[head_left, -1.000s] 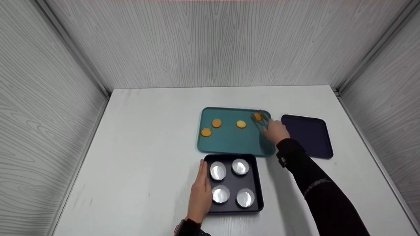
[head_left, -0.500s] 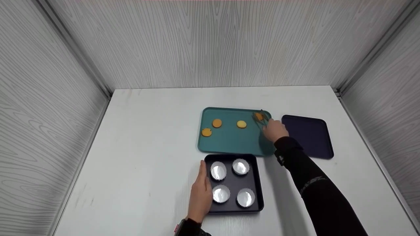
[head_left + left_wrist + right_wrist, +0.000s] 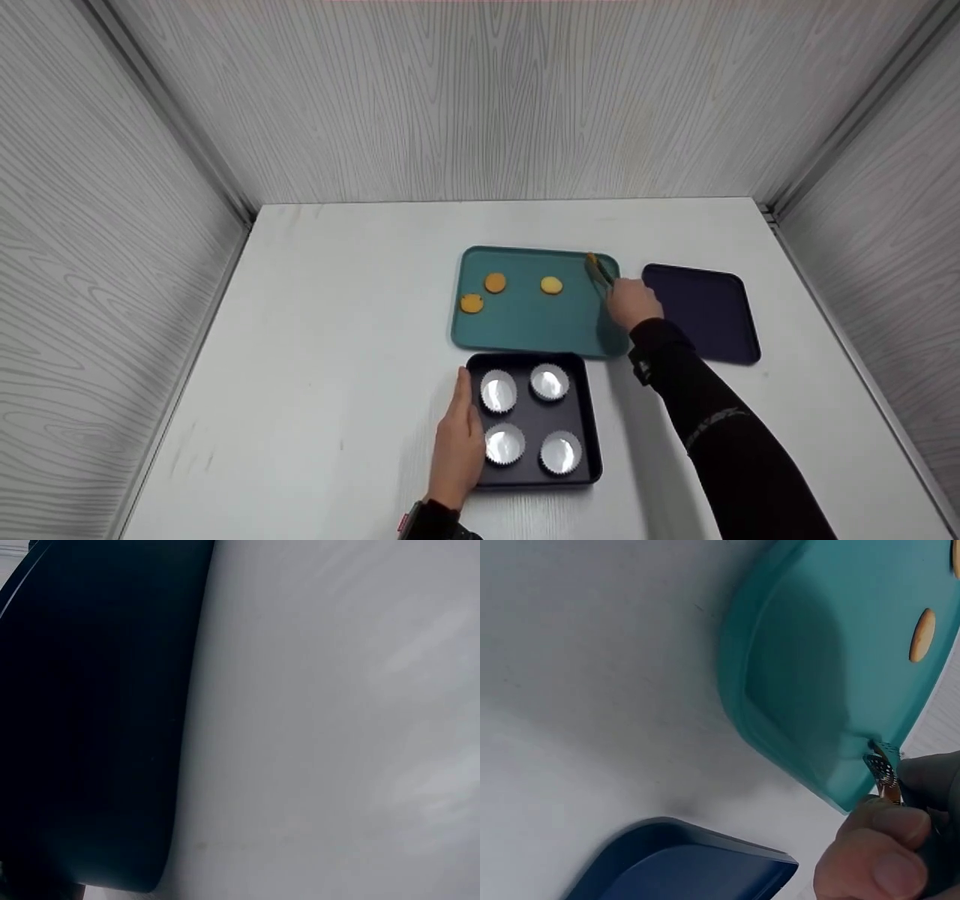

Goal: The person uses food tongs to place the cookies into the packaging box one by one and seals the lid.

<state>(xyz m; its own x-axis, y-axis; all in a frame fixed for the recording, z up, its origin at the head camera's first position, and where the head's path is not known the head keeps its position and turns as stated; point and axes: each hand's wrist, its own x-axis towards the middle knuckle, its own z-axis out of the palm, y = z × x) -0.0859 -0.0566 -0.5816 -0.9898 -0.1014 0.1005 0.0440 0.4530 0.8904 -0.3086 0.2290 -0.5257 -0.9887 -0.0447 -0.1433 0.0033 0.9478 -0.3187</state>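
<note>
My right hand (image 3: 634,301) grips a pair of metal tongs (image 3: 602,274) over the far right corner of the teal tray (image 3: 540,330). Between the tongs' ends an orange-brown round cookie (image 3: 592,259) shows edge-on. Perforated tong tips (image 3: 885,771) appear in the right wrist view, just past the curled fingers. My left hand (image 3: 457,450) lies with straight fingers along the left side of the dark square baking pan (image 3: 534,474); its thumb is hidden. In the pan stand several silvery fluted baking cups (image 3: 550,382).
On the teal tray lie a pale yellow cookie (image 3: 551,285), an orange cookie (image 3: 495,283) and another orange cookie (image 3: 471,303) near the left rim. To the right is a dark purple tray (image 3: 712,315). Grey wood-grain panels (image 3: 480,97) enclose the white table (image 3: 337,337).
The tongs have narrowed around the cookie at the teal tray's far right, and it now shows edge-on instead of flat. The left hand and the pan stay in place.
</note>
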